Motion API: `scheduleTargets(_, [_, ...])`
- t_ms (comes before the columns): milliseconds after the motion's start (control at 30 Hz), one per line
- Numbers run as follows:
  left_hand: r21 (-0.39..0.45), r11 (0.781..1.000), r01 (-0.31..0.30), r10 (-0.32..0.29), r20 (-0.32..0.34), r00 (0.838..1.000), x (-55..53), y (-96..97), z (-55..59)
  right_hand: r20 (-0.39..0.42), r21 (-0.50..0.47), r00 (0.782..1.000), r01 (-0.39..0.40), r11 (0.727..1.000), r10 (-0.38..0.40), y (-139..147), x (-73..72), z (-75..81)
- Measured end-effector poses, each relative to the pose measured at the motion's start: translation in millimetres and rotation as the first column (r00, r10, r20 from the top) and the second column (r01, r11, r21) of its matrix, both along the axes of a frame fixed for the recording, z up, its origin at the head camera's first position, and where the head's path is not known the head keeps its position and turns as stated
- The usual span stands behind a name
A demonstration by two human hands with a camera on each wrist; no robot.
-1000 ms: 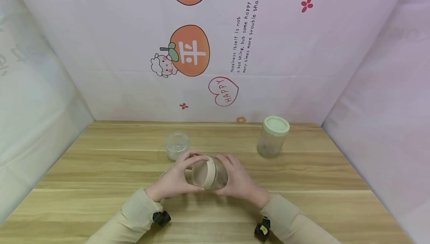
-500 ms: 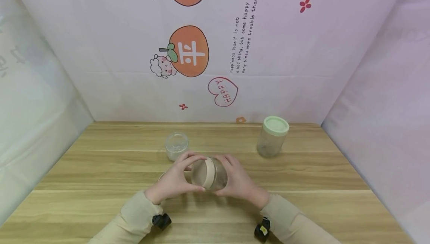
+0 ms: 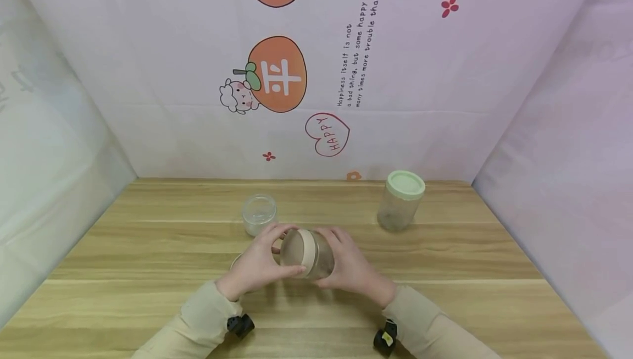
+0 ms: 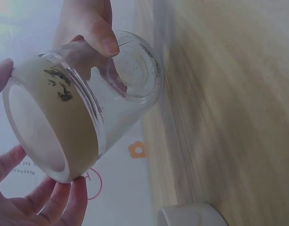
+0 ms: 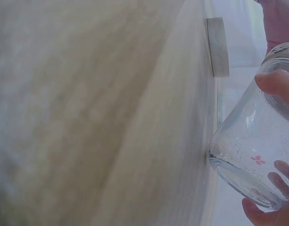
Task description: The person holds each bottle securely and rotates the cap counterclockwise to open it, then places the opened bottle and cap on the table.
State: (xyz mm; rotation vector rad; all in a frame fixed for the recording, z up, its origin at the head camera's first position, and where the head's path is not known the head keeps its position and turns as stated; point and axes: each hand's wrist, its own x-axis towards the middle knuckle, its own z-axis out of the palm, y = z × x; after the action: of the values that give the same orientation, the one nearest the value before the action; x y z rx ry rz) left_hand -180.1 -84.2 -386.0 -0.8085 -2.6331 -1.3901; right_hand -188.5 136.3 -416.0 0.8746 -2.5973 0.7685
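Note:
A clear glass jar (image 3: 324, 257) with a beige lid (image 3: 309, 252) is tipped on its side between my two hands, the lid facing left. With spread fingertips and thumb, my left hand (image 3: 253, 265) grips the lid's edge; the left wrist view shows its fingers (image 4: 76, 202) along the rim. Dark marks show on the lid's beige band (image 4: 64, 84). My right hand (image 3: 352, 265) is wrapped round the glass body near the base. In the right wrist view, the jar's bottom edge (image 5: 243, 183) is close to the tabletop.
A loose pale lid (image 5: 218, 47) lies on the wooden table (image 3: 173, 293), mostly hidden behind my left hand in the head view. A lidless clear jar (image 3: 259, 216) stands beyond that hand. Back right stands a jar with a green lid (image 3: 405, 184). Printed cloth surrounds the table.
My left thumb has moved up around the lid's edge, and its fingers have shifted on the rim. The jar has moved slightly left; my right hand keeps its grip.

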Motion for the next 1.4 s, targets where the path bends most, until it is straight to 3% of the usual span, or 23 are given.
scheduleTargets(333, [-0.036, 0.997, -0.065, 0.066, 0.017, 0.998, -0.7, 2.9, 1.0, -0.029, -0.038, 1.000, -0.012, 0.999, 0.011, 0.1, 0.2, -0.6])
scheduleTargets(533, [-0.060, 0.994, -0.089, 0.091, 0.037, 0.995, 0.5, 4.8, 3.9, -0.001, -0.023, 1.000, -0.004, 1.000, 0.004, 0.8, 0.6, -0.9])
scheduleTargets(733, [-0.109, 0.987, -0.116, 0.117, 0.010, 0.993, -0.4, 5.6, 4.3, -0.001, -0.011, 1.000, 0.001, 1.000, -0.001, 1.2, -0.9, -1.2])
scheduleTargets(833, [-0.135, 0.988, -0.079, 0.078, -0.012, 0.997, -1.5, 3.3, 3.7, -0.008, -0.009, 1.000, -0.001, 1.000, 0.001, 0.9, -1.2, -1.1])
scheduleTargets(967, [-0.139, 0.990, 0.033, -0.041, -0.059, 0.997, -2.2, -2.5, 2.5, 0.000, -0.023, 1.000, 0.000, 1.000, 0.000, 0.7, -1.4, -1.2])
scheduleTargets(1067, [-0.139, 0.982, 0.126, -0.145, -0.135, 0.980, -3.9, -5.8, 0.1, 0.031, -0.038, 0.999, 0.012, 0.999, -0.011, 1.1, -2.1, -1.3])
scheduleTargets(1233, [-0.200, 0.947, 0.250, -0.300, -0.277, 0.913, -5.9, -8.8, -3.1, 0.064, -0.034, 0.998, 0.017, 0.999, -0.015, 1.7, -2.9, -2.4])
scheduleTargets(1400, [-0.251, 0.918, 0.306, -0.377, -0.318, 0.870, -7.1, -10.3, -3.3, 0.064, -0.026, 0.998, 0.019, 0.999, -0.017, 1.6, -2.7, -3.1])
